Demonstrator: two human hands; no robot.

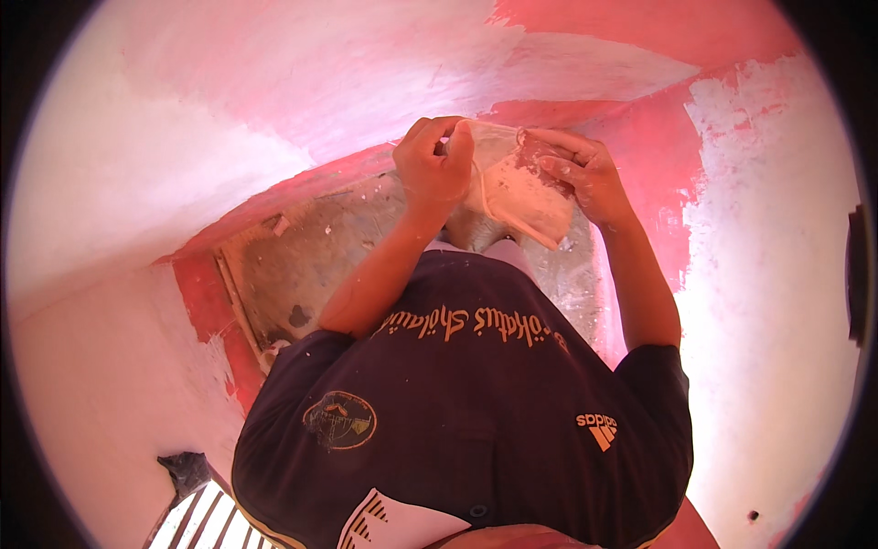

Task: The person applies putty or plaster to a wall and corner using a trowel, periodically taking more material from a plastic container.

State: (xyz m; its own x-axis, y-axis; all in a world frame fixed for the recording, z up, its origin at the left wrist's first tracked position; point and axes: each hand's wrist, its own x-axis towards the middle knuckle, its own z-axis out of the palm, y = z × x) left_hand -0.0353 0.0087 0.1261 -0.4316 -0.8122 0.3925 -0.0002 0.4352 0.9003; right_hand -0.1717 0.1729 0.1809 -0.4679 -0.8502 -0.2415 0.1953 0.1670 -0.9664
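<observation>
A clear plastic bag [530, 197] with pale, whitish stuff in its lower part hangs in front of me, tilted down to the right. My left hand [434, 163] is closed, pinching the bag's upper left edge between thumb and fingers. At the bag's upper right side, my right hand [585, 174] grips the plastic with bent fingers, and pale residue marks its fingertips. The bag's mouth seems to stretch between the two hands. Whether the contents are powder or paste I cannot tell.
Walls partly coated white over pink surround me, with the white wall [759, 183] close on my right. Below lies a stained, speckled floor [311, 247] with a pink-edged border. Behind me at lower left are a barred opening [206, 522] and a dark plastic piece [186, 471].
</observation>
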